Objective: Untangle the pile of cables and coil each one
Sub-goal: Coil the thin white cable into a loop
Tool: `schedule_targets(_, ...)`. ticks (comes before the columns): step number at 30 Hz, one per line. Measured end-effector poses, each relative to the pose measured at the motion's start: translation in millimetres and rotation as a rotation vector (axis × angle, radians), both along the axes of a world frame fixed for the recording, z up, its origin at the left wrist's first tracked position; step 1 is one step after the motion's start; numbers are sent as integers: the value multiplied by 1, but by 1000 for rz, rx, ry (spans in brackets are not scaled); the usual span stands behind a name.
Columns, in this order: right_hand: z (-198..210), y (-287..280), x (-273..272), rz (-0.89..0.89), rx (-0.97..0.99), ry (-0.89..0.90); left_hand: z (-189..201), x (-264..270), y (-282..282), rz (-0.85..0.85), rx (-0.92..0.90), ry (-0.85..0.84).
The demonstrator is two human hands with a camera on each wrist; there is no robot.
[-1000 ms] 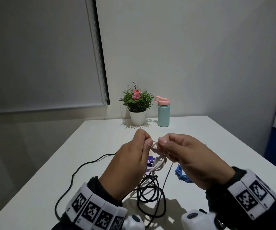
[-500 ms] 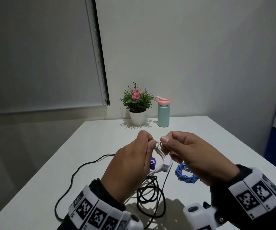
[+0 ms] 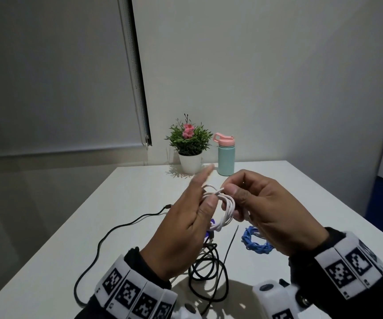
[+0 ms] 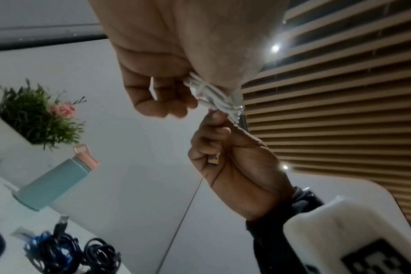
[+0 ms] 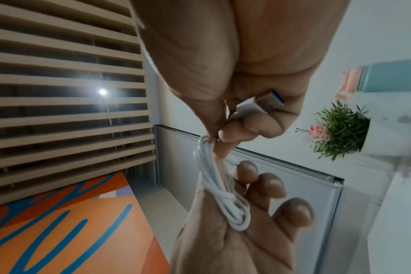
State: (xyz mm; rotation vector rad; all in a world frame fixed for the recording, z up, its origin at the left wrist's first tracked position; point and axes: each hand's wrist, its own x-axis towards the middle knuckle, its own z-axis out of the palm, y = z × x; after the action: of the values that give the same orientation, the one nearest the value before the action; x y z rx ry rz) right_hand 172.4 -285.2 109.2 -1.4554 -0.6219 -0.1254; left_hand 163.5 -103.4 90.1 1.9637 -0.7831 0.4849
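Observation:
A white cable hangs in small loops between my hands, above the table. My left hand has its fingers stretched upward, and its thumb presses the loops against them. My right hand pinches the top of the coil between thumb and forefinger. In the right wrist view the cable's USB plug sits tucked in my right hand's curled fingers, and the coil lies across my left palm. A loose black cable lies below my hands. A blue coiled cable is partly hidden by my right hand.
A long black cable trails to the left across the table, its plug near the middle. A small purple item shows under the white coil. A potted plant and a teal bottle stand at the table's far edge.
My left fingers have straightened from a tight pinch. The white cable, earlier hanging below my hands with its plug, is now gathered into loops between them.

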Motion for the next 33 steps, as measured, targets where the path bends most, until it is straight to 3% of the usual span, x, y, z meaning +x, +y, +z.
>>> schedule_targets(5,2,-2,1,-68,-111,-55,0,2,6,87,159,-121)
schedule_targets(12,-2,-2,3,-101,-134,-20,-1,5,3,202,82,-154)
schedule_targets(16,-6,-2,6,-93,-217,31,1,4,1,193,118,-271)
schedule_targets(20,-11,0,9,84,-57,244,4,4,6,240,160,-375)
schedule_targets(23,-12,2,8,136,-8,282,5,3,9,245,172,-433)
schedule_targets(30,-14,8,2,104,-38,275,-6,12,12,279,234,-550)
schedule_targets(33,-18,15,3,6,44,278,-9,17,12,255,152,-461)
